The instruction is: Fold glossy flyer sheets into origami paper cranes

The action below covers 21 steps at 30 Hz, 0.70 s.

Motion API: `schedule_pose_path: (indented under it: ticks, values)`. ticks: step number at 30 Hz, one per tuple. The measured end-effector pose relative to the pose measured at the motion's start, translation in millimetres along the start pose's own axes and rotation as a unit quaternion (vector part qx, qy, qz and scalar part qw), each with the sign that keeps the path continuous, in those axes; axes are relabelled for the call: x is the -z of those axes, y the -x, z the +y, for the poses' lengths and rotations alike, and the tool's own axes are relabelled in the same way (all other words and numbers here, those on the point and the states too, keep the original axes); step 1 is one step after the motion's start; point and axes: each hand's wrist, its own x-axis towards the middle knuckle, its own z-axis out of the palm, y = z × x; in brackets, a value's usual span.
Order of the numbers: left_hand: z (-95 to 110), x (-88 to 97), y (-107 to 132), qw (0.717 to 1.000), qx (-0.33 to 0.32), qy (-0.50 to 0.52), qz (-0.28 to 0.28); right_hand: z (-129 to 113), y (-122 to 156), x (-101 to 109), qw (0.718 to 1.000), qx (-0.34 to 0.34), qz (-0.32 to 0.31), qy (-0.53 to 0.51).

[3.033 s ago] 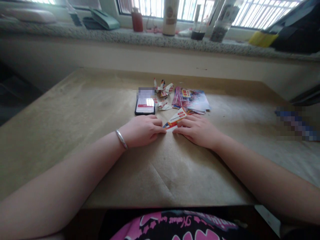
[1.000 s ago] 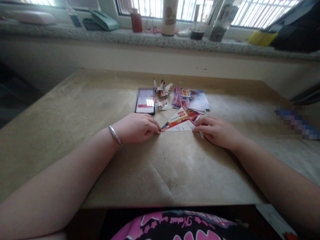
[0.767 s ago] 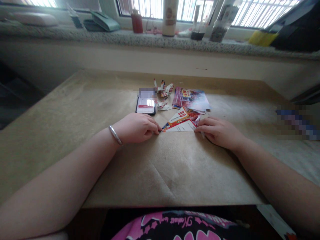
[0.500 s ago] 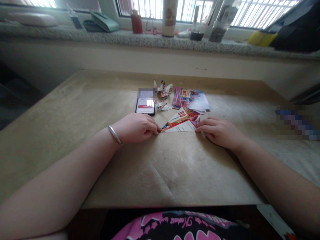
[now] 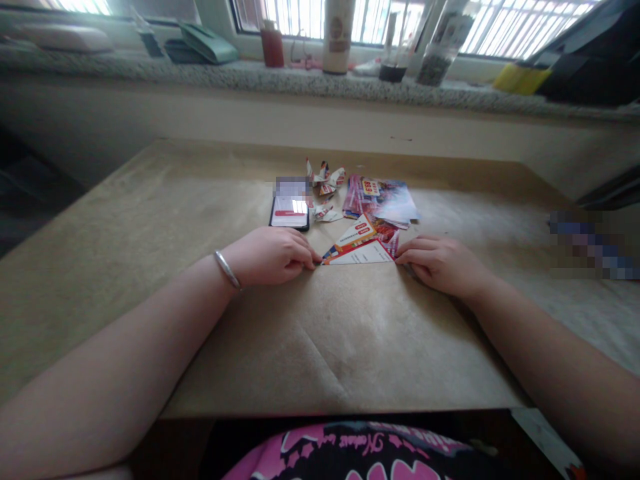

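Note:
A printed sheet of paper [image 5: 367,255], folded into pointed flaps with white, red and orange areas, lies flat on the table between my hands. My left hand [image 5: 280,257] has its fingers curled together on the sheet's narrow left tip, and a silver bangle [image 5: 227,270] circles that wrist. At the opposite corner, the closed fingers of my right hand [image 5: 440,263] meet the paper's right edge. Just beyond the sheet rest folded paper pieces [image 5: 327,179] with pointed ends. The undersides of both hands' fingers are hidden.
Beyond my left hand lies a phone [image 5: 290,210] with its screen lit. A stack of colourful printed sheets [image 5: 383,199] sits behind the folded one. Bottles, including a red one [image 5: 272,45], line the stone windowsill [image 5: 300,80]. A blurred-out item [image 5: 595,247] is at the right.
My right fingers have shifted very slightly rightward along the paper's corner, showing more of its red edge. My left hand stays at the left tip, and the sheet keeps its shape.

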Motion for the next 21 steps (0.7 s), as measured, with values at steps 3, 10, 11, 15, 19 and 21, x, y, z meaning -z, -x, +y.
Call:
schedule_pose_path:
  ticks: [3,10,11,15,19,21]
  values:
    - [1.4,0.6,-0.7,1.000,0.001,0.005,0.000,-0.5,-0.8,-0.3,1.000,-0.008,0.004,-0.001]
    - [4.8,-0.4,-2.0,1.000,0.001,-0.010,0.019,-4.7,-2.0,0.2,1.000,-0.012,0.012,0.026]
    - [4.9,-1.5,-2.4,1.000,0.001,-0.018,0.024,-5.8,-2.5,-0.3,0.999,-0.021,0.009,0.033]
    - [5.1,-7.7,-4.5,0.998,0.005,-0.038,0.051,-12.3,-6.4,-2.8,0.992,-0.113,0.012,0.051]
    - [6.7,-11.4,-7.2,0.997,-0.012,-0.036,0.064,-18.6,-12.7,-5.3,0.965,-0.256,0.041,0.039]
    - [8.8,-11.8,-8.6,0.997,-0.016,-0.032,0.071,-20.2,-16.2,-6.9,0.957,-0.286,0.050,0.015]
